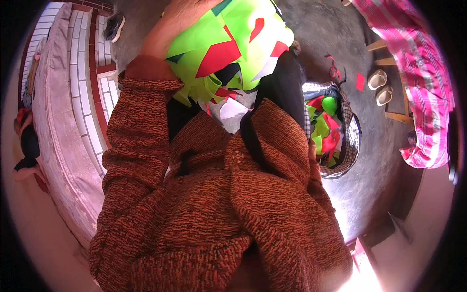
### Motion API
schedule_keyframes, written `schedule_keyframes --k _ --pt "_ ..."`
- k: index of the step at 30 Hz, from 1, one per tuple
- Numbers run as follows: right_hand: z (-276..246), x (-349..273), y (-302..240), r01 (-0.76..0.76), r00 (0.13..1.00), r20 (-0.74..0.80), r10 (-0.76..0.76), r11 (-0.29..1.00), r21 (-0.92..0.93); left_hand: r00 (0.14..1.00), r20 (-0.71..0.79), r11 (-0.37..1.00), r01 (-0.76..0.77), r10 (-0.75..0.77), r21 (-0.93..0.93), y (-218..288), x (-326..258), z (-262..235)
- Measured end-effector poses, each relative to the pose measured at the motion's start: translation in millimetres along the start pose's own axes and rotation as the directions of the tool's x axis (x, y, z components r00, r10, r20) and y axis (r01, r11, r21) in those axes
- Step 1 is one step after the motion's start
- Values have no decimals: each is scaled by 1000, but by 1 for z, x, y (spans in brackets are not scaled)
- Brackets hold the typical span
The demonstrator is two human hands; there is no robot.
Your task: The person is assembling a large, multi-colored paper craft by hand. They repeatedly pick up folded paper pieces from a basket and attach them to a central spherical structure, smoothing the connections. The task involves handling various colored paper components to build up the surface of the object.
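Raising a bent arm, the left hand (170, 24) clutches green and red paper scraps (228, 48); the right hand is hidden.

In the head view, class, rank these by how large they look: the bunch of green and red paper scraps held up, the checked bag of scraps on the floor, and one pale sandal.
1. Bunch of paper scraps, though nearness to the camera inflates it.
2. Checked bag.
3. Pale sandal, clearly smallest.

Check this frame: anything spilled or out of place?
Yes. A red scrap and dark offcuts lie loose on the floor, outside the checked bag of scraps. The left hand holds a paper bundle.
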State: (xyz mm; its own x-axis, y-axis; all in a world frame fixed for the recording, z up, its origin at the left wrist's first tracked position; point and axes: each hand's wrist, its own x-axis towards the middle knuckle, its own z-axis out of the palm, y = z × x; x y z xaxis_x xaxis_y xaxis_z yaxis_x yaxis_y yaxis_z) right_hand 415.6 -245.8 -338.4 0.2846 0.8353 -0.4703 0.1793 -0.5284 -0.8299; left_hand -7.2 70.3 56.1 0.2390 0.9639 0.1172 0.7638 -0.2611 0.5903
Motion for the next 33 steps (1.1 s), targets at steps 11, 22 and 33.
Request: schedule_keyframes --k 11,22,33 --pt "17 -26 -72 -202 961 252 115 913 356 998 12 946 61 -60 -317 -31 -3 6" --pt "-10 -17 -79 -283 948 252 192 872 399 994 26 952 105 -102 -289 -27 6 8" --pt "-77 17 12 -238 890 -437 125 948 -212 996 46 937 85 -74 -338 -19 3 8"
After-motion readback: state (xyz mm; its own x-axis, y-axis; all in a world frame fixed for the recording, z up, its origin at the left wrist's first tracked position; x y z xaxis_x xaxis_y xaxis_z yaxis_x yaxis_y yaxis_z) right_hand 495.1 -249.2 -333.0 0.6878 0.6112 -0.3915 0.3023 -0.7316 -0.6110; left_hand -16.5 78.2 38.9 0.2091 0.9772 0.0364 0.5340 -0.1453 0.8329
